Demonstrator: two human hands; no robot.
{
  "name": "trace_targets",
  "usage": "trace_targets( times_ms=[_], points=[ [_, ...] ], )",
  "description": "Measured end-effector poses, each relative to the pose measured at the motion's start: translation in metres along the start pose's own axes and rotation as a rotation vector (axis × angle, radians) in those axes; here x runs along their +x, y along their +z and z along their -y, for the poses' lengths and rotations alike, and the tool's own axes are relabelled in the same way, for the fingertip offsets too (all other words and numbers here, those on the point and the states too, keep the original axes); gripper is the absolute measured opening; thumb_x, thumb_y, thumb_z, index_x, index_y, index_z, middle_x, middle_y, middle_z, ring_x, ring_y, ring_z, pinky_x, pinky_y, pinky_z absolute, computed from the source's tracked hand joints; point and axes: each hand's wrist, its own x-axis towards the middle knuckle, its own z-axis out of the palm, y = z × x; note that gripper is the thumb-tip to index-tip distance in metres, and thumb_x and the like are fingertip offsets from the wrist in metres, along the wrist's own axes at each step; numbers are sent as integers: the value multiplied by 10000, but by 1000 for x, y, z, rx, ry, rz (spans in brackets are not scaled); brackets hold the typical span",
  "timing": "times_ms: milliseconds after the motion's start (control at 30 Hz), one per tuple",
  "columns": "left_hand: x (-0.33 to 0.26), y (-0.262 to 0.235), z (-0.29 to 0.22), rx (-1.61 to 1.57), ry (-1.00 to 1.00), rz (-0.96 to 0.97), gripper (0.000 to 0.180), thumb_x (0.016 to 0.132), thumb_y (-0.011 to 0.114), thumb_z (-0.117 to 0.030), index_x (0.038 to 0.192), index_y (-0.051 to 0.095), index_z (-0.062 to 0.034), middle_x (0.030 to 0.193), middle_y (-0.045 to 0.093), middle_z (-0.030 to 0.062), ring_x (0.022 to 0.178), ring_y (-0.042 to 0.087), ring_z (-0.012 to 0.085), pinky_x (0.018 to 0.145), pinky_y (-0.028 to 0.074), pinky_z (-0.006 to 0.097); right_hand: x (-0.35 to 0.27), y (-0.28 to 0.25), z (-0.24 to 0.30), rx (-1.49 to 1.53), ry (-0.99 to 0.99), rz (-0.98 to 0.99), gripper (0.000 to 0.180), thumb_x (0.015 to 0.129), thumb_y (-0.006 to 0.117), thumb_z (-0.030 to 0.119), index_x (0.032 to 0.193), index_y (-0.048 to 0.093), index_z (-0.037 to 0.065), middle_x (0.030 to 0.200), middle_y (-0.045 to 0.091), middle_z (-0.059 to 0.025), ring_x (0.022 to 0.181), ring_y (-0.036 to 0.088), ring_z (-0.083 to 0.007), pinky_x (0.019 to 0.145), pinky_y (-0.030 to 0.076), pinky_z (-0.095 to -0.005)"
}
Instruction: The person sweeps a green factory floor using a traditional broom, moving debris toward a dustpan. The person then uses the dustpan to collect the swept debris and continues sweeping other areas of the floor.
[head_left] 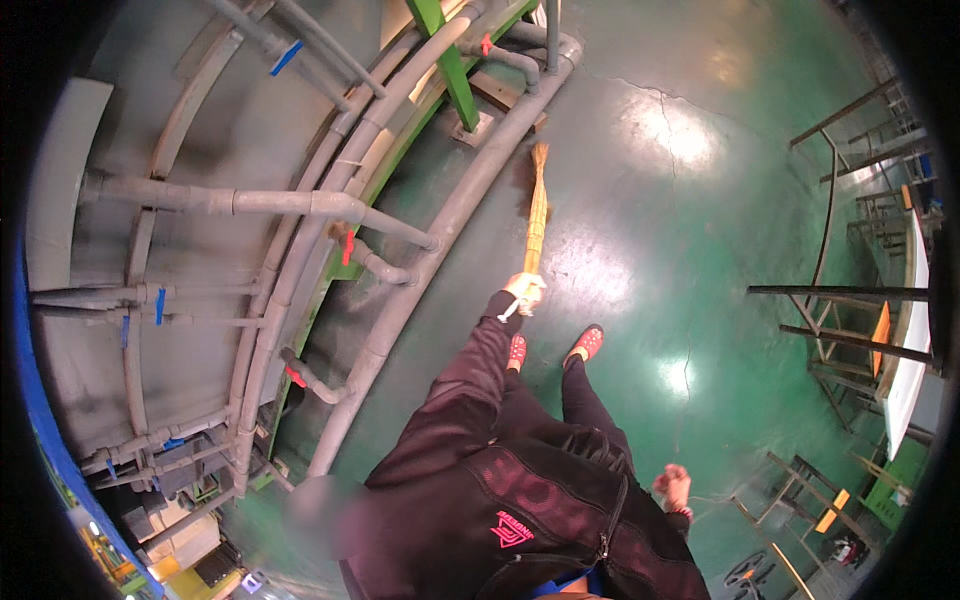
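Note:
My left hand [525, 288] is closed around one end of a long, yellow straw broom [537, 222]. The broom points away from me over the green floor, beside a thick grey pipe, and its far tip flares a little. I cannot tell whether that tip touches the floor. Down at my right side, my right hand [675, 486] hangs with its fingers curled in, and nothing shows in it. A bracelet circles that wrist.
Grey pipes [460, 195] with red and blue valve handles run along large grey tanks on the left. A green metal post [447, 65] stands at the far left. Dark metal frames [850, 293] and a white-topped table [905, 340] are on the right. Cracks cross the glossy green floor.

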Motion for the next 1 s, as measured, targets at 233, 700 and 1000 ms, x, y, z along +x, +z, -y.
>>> trace_targets(
  times_ms=[233, 700, 1000],
  points=[
    [-92, -24, 88, -134, 180, -21, 154, 781, 524, -163, 890, 442, -91, 633, 522, 84, 388, 469, 149, 313, 402, 270, 69, -5, 84, -29, 32, 48, 188, 822, 424, 84, 994, 499, 87, 681, 555, -54, 520, 532, -140, 467, 441, -266],
    [-96, 126, 99, -556, -649, 349, 337, 774, 500, -210, 503, 311, -141, 411, 294, -37, 265, 247, 66, 239, 192, 207, 100, 5, 47, 83, 170, 127, 186, 807, 431, 71, 977, 508, 71, 642, 558, -51, 500, 538, -138, 440, 446, -264],
    [99, 223, -36, -757, -333, 399, 159, 733, 485, -61, 644, 353, -60, 549, 381, 5, 351, 365, 47, 293, 334, 167, 79, -31, 19, 156, 215, 20, 184, 809, 429, 74, 977, 502, 72, 666, 562, -51, 516, 546, -146, 445, 450, -270]
  ],
)
